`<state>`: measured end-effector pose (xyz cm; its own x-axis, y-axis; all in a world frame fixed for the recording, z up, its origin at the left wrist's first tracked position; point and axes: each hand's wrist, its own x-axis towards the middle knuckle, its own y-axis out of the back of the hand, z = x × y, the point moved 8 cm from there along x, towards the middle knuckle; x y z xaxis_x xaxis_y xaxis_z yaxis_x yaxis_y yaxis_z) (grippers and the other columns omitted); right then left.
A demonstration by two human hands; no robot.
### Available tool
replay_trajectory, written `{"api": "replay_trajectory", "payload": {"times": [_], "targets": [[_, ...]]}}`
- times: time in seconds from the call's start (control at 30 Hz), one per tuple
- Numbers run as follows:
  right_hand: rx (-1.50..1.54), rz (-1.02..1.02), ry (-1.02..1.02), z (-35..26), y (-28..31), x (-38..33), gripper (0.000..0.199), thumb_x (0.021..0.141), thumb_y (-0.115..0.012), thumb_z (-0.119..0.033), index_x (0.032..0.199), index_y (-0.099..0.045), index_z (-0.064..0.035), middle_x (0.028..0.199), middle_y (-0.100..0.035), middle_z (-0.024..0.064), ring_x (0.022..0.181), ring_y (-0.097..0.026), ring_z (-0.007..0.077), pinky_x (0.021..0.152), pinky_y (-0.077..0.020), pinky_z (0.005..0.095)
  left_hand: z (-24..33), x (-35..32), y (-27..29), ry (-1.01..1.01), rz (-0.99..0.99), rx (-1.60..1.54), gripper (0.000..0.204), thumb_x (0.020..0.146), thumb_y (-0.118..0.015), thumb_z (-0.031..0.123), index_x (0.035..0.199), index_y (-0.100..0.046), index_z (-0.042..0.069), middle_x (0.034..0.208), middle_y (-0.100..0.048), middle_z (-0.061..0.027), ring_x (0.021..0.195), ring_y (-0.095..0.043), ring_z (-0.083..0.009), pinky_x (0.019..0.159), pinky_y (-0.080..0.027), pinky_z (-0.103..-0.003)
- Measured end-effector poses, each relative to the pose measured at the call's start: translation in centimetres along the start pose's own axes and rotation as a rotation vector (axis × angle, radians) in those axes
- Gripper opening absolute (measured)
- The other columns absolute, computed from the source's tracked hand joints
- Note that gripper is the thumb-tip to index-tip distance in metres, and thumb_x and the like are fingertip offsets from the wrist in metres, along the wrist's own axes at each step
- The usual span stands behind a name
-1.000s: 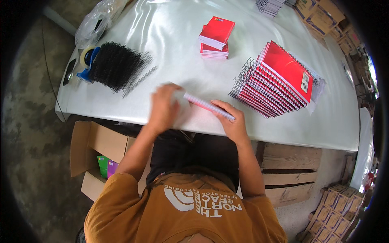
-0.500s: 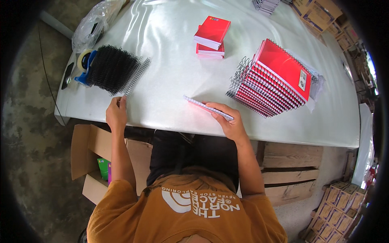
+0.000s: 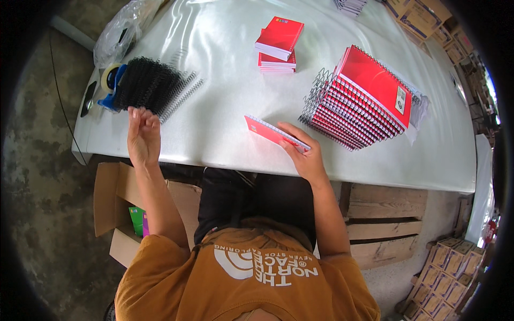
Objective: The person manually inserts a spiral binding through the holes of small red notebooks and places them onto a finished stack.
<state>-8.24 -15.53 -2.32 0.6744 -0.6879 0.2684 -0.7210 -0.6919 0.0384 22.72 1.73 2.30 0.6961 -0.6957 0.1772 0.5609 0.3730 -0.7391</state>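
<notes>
My right hand grips a thin red notebook by its right end, tilted above the table. A row of punched holes runs along its upper edge, and no coil shows in it. My left hand is at the near edge of a pile of black spiral binding coils, fingers pinched together; whether a coil is between them is too small to tell. Some coils lie loose at the pile's right side. To the right stands a tall stack of red spiral notebooks, coils sticking out at its left.
Two small piles of red notebooks lie at the table's far middle. A blue tape dispenser and a clear plastic bag are at the left. Below the near edge are an open cardboard box and a wooden pallet.
My left hand has moved left and slightly away from me, along the coils, some of which have shifted. My right hand has tilted the notebook so its red cover shows.
</notes>
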Motion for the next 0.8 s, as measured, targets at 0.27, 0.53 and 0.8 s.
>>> {"api": "replay_trajectory", "payload": {"times": [0.27,0.53,0.8], "targets": [[0.034,0.090,-0.010,0.5,0.5,-0.3,0.028,0.085,-0.059,0.000,0.113,-0.060,0.0011,0.103,-0.066,0.0103,0.090,-0.059,0.0100,0.081,-0.0462,0.0237,-9.8,2.9,-3.3,0.404,0.074,-0.399,0.026,0.092,-0.053,0.024,0.107,-0.056,0.002,0.102,-0.061,-0.0092,0.095,-0.059,-0.0218,0.092,-0.047,-0.036],[0.022,0.154,0.016,0.7,1.2,-0.5,0.031,0.084,-0.057,0.003,0.115,-0.059,0.0006,0.107,-0.065,0.0118,0.093,-0.060,0.0107,0.083,-0.0461,0.0246,-15.8,-0.3,-7.1,0.647,-0.036,0.558,0.031,0.096,-0.049,0.025,0.114,-0.052,0.000,0.092,-0.055,-0.0057,0.066,-0.050,-0.0077,0.056,-0.042,-0.020],[-0.029,0.234,0.027,0.8,1.4,-0.5,0.033,0.082,-0.056,0.005,0.114,-0.059,0.0006,0.107,-0.065,0.0114,0.095,-0.060,0.0108,0.082,-0.0466,0.0247,-15.2,-4.7,-11.5,-0.564,-0.260,2.016,0.047,0.088,-0.057,0.035,0.124,-0.046,0.006,0.123,-0.046,-0.0148,0.118,-0.041,-0.0270,0.097,-0.030,-0.041]]}}
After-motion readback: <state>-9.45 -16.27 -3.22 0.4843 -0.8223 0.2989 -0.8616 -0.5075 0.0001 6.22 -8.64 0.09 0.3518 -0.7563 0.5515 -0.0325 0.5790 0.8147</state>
